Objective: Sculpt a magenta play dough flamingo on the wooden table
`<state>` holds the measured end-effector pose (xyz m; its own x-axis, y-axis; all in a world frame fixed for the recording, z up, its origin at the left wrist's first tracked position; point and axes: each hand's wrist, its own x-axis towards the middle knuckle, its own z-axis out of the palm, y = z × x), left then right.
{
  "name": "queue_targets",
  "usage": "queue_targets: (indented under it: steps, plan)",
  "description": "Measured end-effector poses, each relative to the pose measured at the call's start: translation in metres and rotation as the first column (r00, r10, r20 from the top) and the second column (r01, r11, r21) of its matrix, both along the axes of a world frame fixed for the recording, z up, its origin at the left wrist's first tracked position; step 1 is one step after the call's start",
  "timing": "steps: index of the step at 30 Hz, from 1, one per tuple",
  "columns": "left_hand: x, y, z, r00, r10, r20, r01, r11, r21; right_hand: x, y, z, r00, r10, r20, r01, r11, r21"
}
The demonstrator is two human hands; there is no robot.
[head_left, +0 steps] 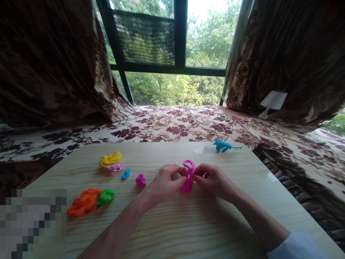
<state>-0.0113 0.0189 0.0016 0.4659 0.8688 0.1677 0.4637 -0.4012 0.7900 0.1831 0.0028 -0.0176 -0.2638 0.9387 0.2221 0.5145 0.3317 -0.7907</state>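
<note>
Your left grip (167, 181) pinches the pink looped piece (190, 177) at its 9 o'clock side; your right grip (214, 180) is narrow at its 3 o'clock side, whether holding you cannot tell. That piece stands upright around the middle of the counter (167, 230), loop at 12 o'clock. From it, a magenta lump (140, 180) lies at 9 o'clock, a blue animal figure (223, 145) between 1 and 2.

Pink fig. (188, 186) part-hidden by L hand (167, 180), R sleeve (298, 246) cut off @ btm, btm-L patch (32, 225) pixelated.
</note>
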Motion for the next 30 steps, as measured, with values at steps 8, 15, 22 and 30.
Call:
queue_targets:
  steps: [8,15,22,30]
  plan:
    - [0.0012,0.0007,0.0017,0.999,-0.047,0.026,0.048,0.999,-0.015,-0.0003,0.0003,0.0041,1.000,0.021,-0.021,-0.019,0.997,0.079]
    - [0.0025,0.0026,-0.0046,0.998,-0.053,0.030,0.053,0.998,-0.013,-0.0001,0.0013,0.0017,1.000,0.018,-0.002,-0.018,0.997,0.078]
    - [0.0002,-0.0007,-0.0044,0.998,-0.030,-0.047,0.030,1.000,-0.005,0.0011,-0.0023,0.0029,0.993,0.035,0.109,-0.041,0.997,0.062]
    - [0.0029,-0.0025,-0.0041,0.993,-0.044,-0.109,0.050,0.998,0.047,-0.0004,-0.0032,0.0057,0.988,0.115,0.105,-0.124,0.989,0.080]
